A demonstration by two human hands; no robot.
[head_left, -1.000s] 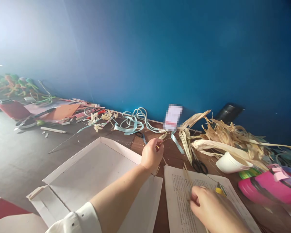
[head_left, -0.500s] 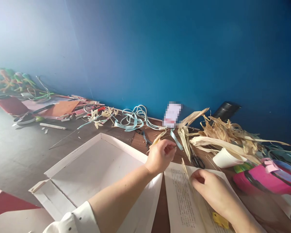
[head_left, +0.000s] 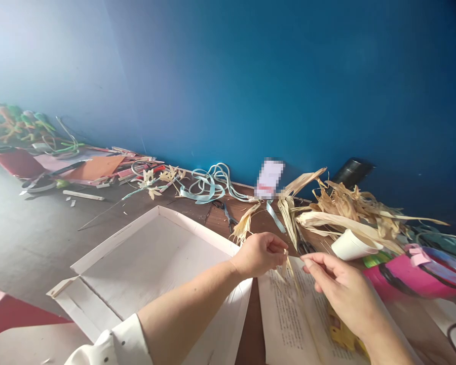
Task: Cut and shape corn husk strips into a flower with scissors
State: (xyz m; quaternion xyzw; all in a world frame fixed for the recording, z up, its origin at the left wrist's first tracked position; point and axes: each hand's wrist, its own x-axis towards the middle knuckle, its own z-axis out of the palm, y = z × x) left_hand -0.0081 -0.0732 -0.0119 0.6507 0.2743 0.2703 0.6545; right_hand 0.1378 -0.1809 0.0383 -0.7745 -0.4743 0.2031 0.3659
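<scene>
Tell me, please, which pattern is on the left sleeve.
The sleeve is white with dark dots; it shows in the head view.

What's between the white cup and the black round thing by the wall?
Dried husks: the head view shows them between the white cup and the black cylinder.

1. We find the left hand (head_left: 261,253), earlier beyond the far left corner of the printed page (head_left: 285,324), now at that page's far edge, where a pale strip (head_left: 285,263) meets its fingertips.
2. We record the right hand (head_left: 338,276), earlier low over the page's middle, now over its far right part, fingertips near the left hand's.
3. We note a dried husk tuft (head_left: 245,223) beyond the page's far left corner, formerly largely covered, now exposed.
</scene>
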